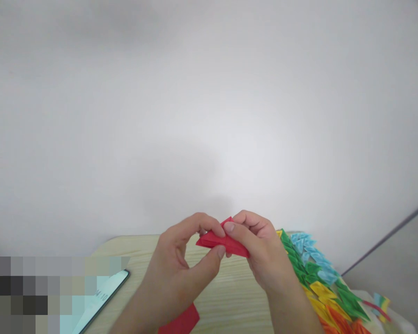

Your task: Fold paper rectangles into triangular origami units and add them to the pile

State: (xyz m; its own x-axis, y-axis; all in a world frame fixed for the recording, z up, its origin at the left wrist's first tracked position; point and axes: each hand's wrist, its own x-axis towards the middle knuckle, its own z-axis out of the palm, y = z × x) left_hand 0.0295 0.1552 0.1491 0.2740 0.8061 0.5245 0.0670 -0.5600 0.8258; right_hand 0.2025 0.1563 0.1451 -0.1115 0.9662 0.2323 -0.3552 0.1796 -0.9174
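Head view. Both hands hold a folded red paper piece (218, 241) in the air above the near edge of a pale wooden surface (230, 297), in front of a plain white wall. The left hand (176, 269) pinches the piece from below and behind: its thumb presses up against the lower edge, and its forefinger curls over the top. The right hand (261, 253) closes on the right end of the piece, thumb laid flat along the upper face and the fingers curled behind it. Each grip is shut on the paper, with no gap showing between fingertips and sheet.

Step in hand, as judged: a fold being pressed or sharpened in the piece, which already has a flat, pointed, wedge-like form. The next move calls for firm, even pressure along the crease while the two layers stay aligned.

The piece lies between the two grips, spanning thumb to thumb, clear of the surface. Right of the hands lies a row of folded paper triangles (316, 273) in green, blue, yellow and orange. A flat red sheet (183, 321) lies beneath the left wrist; a phone (106, 292) rests at the left.
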